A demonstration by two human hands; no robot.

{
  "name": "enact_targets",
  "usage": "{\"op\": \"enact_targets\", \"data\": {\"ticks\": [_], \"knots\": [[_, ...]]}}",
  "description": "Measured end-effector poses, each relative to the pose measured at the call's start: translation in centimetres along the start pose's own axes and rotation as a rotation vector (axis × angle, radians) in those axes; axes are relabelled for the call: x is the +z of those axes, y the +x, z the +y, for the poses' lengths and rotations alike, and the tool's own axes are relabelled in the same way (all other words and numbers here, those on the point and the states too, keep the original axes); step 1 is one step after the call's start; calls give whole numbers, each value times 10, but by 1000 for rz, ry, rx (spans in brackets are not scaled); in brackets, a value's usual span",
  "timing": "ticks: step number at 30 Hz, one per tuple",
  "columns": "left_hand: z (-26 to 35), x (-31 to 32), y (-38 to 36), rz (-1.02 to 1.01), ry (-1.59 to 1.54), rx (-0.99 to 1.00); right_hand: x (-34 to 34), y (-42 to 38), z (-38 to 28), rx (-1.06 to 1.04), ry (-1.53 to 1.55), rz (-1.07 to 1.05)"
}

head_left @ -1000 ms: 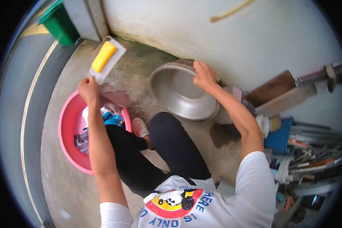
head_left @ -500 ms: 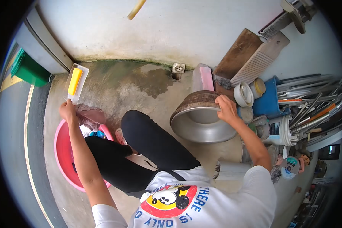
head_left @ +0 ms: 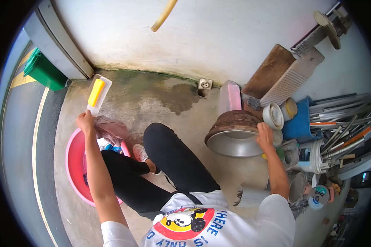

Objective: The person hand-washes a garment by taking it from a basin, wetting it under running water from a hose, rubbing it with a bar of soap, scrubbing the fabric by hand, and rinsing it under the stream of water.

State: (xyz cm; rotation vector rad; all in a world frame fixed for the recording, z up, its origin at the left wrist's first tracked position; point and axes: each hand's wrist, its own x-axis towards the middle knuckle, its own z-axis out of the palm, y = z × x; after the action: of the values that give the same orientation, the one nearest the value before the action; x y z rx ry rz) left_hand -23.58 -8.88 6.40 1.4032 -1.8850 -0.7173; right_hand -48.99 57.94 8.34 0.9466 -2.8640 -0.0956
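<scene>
My left hand [head_left: 85,121] pinches the near end of a clear plastic soap dish [head_left: 106,87], held out over the floor. A yellow bar of soap [head_left: 96,92] lies in it. Just below that hand, a pinkish-brown cloth [head_left: 111,128] hangs over the rim of a pink basin [head_left: 73,160], which has other cloth items inside, partly hidden by my forearm and leg. On the other side, my right hand [head_left: 265,136] grips the right rim of a metal basin [head_left: 233,142]. That basin is tilted, its brown, stained outside toward the wall and its shiny inside toward me.
A floor drain [head_left: 205,84] sits by the wall. Wooden boards [head_left: 292,78], white tubs [head_left: 273,115], a blue bin [head_left: 299,121] and long metal strips [head_left: 342,115] crowd the right side. A green bin [head_left: 45,70] stands outside at left. Wet concrete [head_left: 181,99] lies ahead.
The view has shifted slightly. My right hand has come a little right and nearer with the metal basin, which tips so less of its inside shows. My left hand keeps its hold.
</scene>
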Motion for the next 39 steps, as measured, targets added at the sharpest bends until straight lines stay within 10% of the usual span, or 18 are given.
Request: {"op": "enact_targets", "data": {"ticks": [11, 23, 36, 39], "knots": [[24, 7, -14, -18, 89, 50, 7, -3, -4, 230, 16, 57], [49, 19, -30, -94, 50, 26, -76, 1, -56, 33, 17, -185], [94, 35, -62, -264, 100, 113, -244, 297, -206, -356, 1252, 546], [101, 41, -64, -285, 99, 151, -251, 343, -218, -364, 1009, 338]]}}
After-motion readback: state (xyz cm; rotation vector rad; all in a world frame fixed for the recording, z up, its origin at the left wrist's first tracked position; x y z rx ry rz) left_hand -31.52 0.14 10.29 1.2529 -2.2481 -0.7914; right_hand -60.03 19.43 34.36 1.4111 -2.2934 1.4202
